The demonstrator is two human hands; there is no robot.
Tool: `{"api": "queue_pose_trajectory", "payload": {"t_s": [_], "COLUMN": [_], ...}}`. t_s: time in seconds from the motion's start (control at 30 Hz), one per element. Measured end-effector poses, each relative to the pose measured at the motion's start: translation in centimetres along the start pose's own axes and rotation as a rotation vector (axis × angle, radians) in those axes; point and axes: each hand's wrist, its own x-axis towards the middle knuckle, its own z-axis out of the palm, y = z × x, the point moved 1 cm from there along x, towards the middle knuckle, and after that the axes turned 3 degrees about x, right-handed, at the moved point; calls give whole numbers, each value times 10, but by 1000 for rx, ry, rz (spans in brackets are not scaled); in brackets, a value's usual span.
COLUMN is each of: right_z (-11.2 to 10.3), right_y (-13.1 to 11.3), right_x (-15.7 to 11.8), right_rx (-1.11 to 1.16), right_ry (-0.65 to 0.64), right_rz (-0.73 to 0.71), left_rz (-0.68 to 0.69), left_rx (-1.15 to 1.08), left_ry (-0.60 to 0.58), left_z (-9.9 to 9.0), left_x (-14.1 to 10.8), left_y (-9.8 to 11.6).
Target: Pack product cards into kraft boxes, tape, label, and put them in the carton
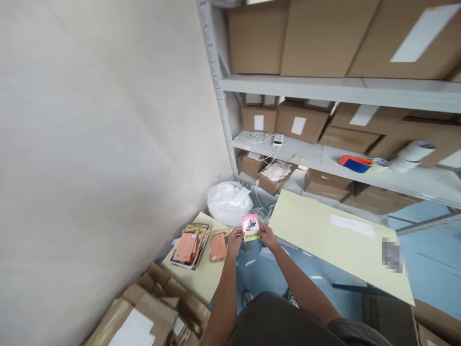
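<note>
A small pink and yellow booklet (251, 227) with a picture on its cover is held up in front of me. My left hand (235, 240) grips its left edge, and my right hand (267, 234) grips its right edge. Left of my hands, a pale table (206, 283) bears a stack of booklets with an orange one (186, 246) on top. A smaller orange-covered pile (218, 246) lies on the same table, near my left forearm.
A pale yellow table (309, 230) extends to the right with a white strip on it. Behind stands a metal shelf (324, 91) with cardboard boxes and tape rolls. A white bag (228, 202) lies beyond my hands; flattened cardboard (154, 312) is at the lower left.
</note>
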Motion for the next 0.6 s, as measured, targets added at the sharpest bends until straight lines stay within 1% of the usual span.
{"api": "queue_pose_trajectory", "payload": {"t_s": [0.07, 0.13, 0.3, 0.4, 0.47, 0.53, 0.6], "right_z": [-34, -71, -173, -234, -272, -306, -334], "right_y": [-24, -48, -100, -123, -135, -146, -154], "right_x": [-3, -7, -26, -43, -56, -72, -87], "right_rx": [63, 113, 222, 258, 274, 296, 322], "right_ry": [44, 97, 235, 339, 409, 462, 478], "right_rz": [-10, -24, -85, -113, -131, -153, -173], "left_rz": [-4, -2, 25, 47, 81, 106, 110], "left_rx": [29, 71, 113, 186, 236, 267, 293], "left_ry": [-43, -89, -273, -368, -422, -477, -530], "left_z": [38, 80, 201, 275, 320, 360, 395], "left_x": [5, 11, 20, 17, 10, 3, -4], "left_y": [6, 12, 23, 27, 27, 27, 25]}}
